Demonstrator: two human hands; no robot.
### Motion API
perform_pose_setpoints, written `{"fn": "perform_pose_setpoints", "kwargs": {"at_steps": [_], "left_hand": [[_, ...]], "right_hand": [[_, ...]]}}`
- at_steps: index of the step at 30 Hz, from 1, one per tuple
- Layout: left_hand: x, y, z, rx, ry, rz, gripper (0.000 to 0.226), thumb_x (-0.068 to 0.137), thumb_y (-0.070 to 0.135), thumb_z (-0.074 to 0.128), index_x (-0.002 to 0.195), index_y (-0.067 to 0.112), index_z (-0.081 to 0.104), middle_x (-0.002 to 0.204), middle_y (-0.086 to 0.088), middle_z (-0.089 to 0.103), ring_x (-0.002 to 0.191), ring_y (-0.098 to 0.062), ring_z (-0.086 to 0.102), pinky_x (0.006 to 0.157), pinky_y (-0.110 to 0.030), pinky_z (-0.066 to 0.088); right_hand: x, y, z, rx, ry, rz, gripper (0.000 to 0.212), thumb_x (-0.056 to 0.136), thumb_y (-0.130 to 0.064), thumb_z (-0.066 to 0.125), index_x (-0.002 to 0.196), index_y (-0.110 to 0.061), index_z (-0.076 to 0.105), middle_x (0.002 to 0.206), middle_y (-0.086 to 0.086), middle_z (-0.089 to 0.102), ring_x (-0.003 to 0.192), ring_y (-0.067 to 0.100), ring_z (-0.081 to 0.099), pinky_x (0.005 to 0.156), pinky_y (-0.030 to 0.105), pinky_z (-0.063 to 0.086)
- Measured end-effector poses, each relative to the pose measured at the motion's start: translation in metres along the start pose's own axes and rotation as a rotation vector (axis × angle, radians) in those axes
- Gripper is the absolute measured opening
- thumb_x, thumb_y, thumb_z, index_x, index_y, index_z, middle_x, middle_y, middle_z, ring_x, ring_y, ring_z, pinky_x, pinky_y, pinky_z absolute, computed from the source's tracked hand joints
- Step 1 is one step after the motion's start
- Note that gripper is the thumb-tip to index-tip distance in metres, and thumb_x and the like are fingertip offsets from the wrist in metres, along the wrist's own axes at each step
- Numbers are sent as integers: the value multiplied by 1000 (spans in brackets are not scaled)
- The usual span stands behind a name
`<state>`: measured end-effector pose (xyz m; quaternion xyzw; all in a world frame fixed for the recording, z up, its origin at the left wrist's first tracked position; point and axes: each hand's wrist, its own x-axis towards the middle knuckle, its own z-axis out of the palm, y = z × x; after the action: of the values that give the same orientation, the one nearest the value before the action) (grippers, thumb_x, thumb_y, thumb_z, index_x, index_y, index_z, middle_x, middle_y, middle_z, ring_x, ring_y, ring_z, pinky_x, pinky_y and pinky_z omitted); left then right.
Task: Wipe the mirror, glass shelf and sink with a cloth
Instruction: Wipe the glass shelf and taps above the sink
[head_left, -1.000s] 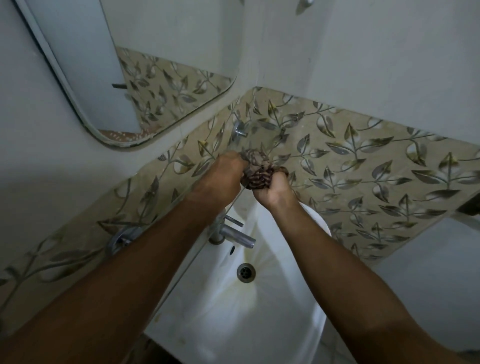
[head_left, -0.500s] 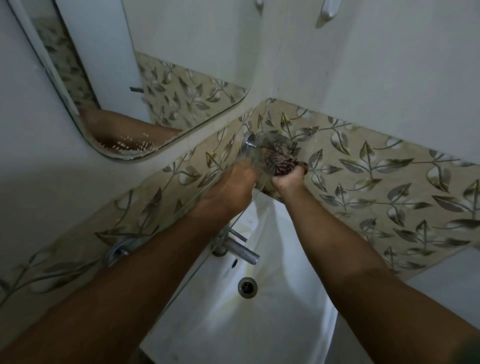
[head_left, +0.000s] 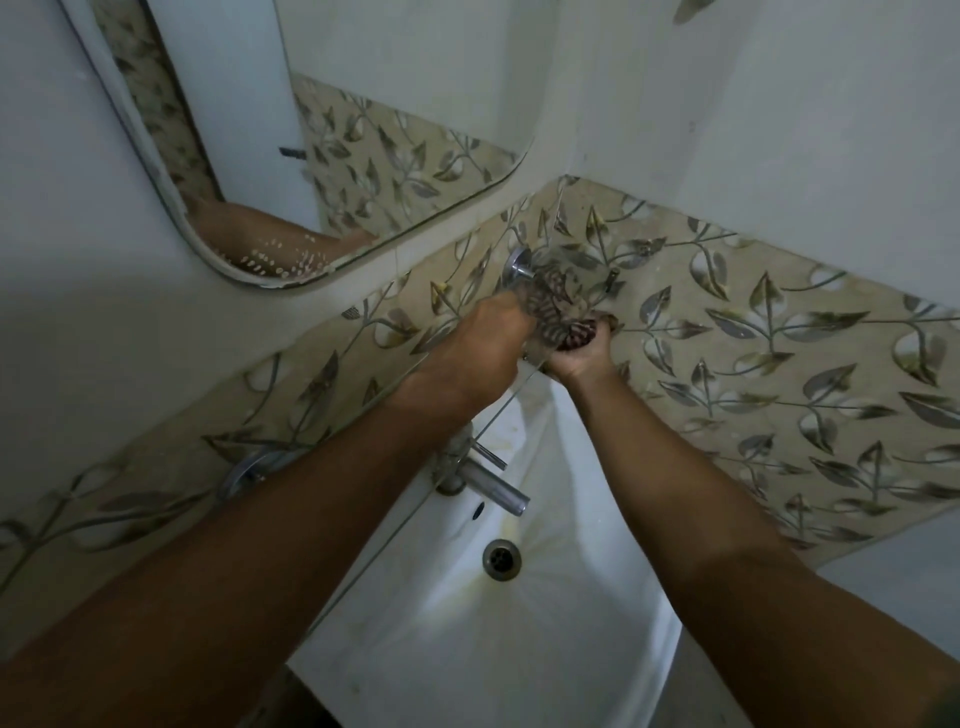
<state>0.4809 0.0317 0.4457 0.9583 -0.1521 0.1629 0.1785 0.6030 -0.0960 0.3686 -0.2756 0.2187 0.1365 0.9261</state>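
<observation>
A dark patterned cloth (head_left: 557, 318) is bunched at the far right end of the clear glass shelf (head_left: 400, 499), close to its chrome bracket (head_left: 519, 266). My left hand (head_left: 483, 349) lies over the shelf and grips the cloth's left side. My right hand (head_left: 581, 356) grips the cloth from the shelf's front edge, fingers curled round it. The rounded mirror (head_left: 405, 119) hangs on the wall up left and reflects my forearm. Below my arms sits the white sink (head_left: 457, 670).
A chrome tap (head_left: 491, 486) juts over the sink, with the drain (head_left: 501, 558) below it. A second shelf bracket (head_left: 244, 475) shows at the left. Leaf-patterned tiles (head_left: 753, 364) band both walls, which meet in a corner just behind the cloth.
Both hands and the cloth have moved farther along the shelf toward the corner. The view has tipped up, so more of the mirror shows.
</observation>
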Motion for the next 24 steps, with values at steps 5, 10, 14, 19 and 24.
{"fn": "perform_pose_setpoints", "kwargs": {"at_steps": [5, 10, 14, 19, 24], "left_hand": [[-10, 0, -4, 23, -9, -51, 23, 85, -9, 52, 101, 2, 65, 104, -16, 59, 87, -29, 60, 64, -26, 37], [-21, -9, -7, 15, -38, -87, 32, 88, -3, 50, 115, 7, 63, 109, -11, 57, 98, -24, 57, 80, -30, 45], [-41, -18, -18, 67, -52, -49, 28, 92, 3, 52, 116, 4, 64, 118, -18, 60, 108, -32, 57, 92, -37, 46], [-68, -33, -27, -10, -129, -52, 24, 92, 0, 52, 112, -3, 64, 109, -18, 60, 99, -28, 58, 87, -20, 41], [-97, -54, -37, -23, -62, -110, 25, 89, 9, 59, 112, 1, 66, 109, -14, 59, 100, -26, 59, 85, -20, 39]], "right_hand": [[-1, 3, -18, -148, -13, 12, 38, 95, -22, 49, 64, -18, 70, 54, -2, 60, 44, 13, 53, 47, 19, 50], [29, 12, -37, -12, -110, 67, 58, 62, -20, 80, 116, -35, 65, 103, -19, 63, 90, 2, 59, 66, 27, 49], [-23, 44, -47, -90, -186, 215, 24, 89, -38, 66, 78, -22, 52, 53, -6, 46, 36, 6, 39, 33, 16, 34], [-61, 61, -52, -36, -281, 278, 24, 73, -19, 71, 90, -14, 55, 55, 0, 49, 29, 5, 38, 30, 16, 39], [-74, 69, -34, 16, -227, 158, 21, 87, -23, 64, 107, -27, 61, 46, -4, 45, 31, 8, 37, 34, 17, 35]]}}
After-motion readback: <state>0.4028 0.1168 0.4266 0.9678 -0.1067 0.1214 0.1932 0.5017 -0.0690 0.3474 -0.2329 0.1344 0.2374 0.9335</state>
